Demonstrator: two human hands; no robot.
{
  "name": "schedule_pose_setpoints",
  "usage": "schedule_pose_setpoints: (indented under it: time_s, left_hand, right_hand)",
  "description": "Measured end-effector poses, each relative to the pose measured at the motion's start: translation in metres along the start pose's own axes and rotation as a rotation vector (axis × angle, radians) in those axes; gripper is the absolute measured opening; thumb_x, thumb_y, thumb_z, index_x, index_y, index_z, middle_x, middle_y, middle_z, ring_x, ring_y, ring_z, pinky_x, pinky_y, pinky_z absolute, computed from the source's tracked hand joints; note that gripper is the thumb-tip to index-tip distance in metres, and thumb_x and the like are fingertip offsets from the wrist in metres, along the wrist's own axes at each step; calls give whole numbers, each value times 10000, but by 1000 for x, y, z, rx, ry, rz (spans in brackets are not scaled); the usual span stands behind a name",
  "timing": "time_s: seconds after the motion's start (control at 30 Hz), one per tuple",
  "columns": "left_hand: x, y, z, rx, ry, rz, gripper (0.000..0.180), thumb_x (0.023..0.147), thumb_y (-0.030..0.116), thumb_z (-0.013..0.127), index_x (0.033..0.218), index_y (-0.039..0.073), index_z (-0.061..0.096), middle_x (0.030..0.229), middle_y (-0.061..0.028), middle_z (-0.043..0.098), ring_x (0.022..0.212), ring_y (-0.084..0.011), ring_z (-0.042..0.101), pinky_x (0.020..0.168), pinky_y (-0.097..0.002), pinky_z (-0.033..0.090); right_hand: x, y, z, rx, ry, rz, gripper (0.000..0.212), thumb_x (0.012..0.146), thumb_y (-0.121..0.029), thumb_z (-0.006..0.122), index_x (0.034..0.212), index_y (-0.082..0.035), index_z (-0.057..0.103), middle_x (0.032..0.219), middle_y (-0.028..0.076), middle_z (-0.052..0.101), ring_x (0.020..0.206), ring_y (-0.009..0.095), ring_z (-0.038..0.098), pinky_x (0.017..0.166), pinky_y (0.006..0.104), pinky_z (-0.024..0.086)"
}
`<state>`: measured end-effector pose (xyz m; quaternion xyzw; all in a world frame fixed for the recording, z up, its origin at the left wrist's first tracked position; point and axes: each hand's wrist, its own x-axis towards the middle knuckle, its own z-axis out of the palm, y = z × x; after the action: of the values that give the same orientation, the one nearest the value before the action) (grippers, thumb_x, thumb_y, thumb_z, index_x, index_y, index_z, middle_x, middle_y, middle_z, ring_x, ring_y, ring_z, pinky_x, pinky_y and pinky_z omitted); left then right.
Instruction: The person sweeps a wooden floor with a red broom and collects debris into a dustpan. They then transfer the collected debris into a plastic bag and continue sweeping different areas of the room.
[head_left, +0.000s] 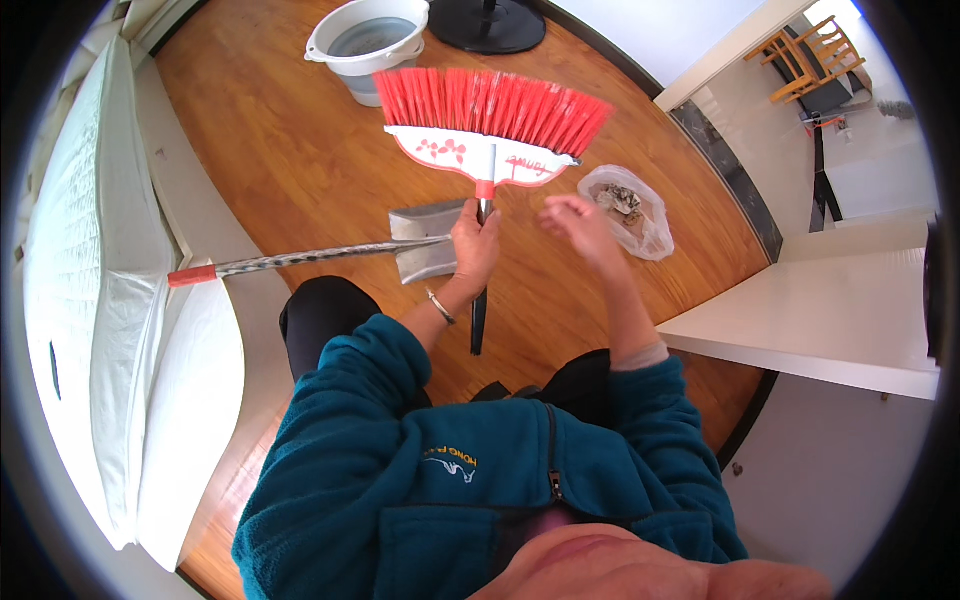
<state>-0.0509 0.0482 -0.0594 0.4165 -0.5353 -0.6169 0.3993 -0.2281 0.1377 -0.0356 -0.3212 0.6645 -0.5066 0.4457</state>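
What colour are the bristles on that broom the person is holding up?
The broom's bristles are bright red, set in a white head with red flower markings; the head view shows it clearly.

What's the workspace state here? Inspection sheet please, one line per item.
Surface: wooden floor, bare around the work.
Job's things: red-bristled broom, bristles up; metal dustpan with long handle lying on the floor.
Clutter: clear plastic bag holding debris; white basin; black round stand base.
Grippers: left hand grips the broom handle; right hand raised, holding nothing.
Cables: nothing seen.
Surroundings: white mattress on the left, white tabletop on the right, wooden chair beyond.
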Motion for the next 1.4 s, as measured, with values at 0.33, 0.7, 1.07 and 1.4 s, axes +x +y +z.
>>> schedule_pose_setpoints:
  time_s: [0.33,0.7,1.07,1.4]
  left_hand:
    - [1,29,15,-111,61,8,103,835,20,590,900,27,511,737,15,500,715,-53,483,626,-227,427]
    - [-39,68,-19,393,-245,505,589,734,43,643,1281,-22,435,1204,-199,493,1100,-352,462,935,-425,393]
    - [-68,73,-22,347,-532,700,483,666,-54,626,1137,10,539,1070,-145,533,976,-328,505,852,-384,440]
    - [-62,70,-23,366,-531,769,367,678,-43,616,1036,3,553,1068,-140,534,945,-335,514,815,-394,446]
  right_hand:
    - [-78,32,122,218,-43,95,292,959,-304,502,878,-32,569,691,-1,538,587,80,498,540,236,414]
    - [-51,-34,80,591,121,136,301,978,-344,434,827,-86,468,568,-38,368,421,68,324,382,231,271]
    - [-34,-20,55,1061,-94,282,138,964,-165,453,873,-61,463,613,-58,368,493,33,335,462,179,304]
    - [-29,-15,59,1042,-37,375,119,958,-147,465,910,-38,475,624,-62,366,481,25,345,436,176,312]
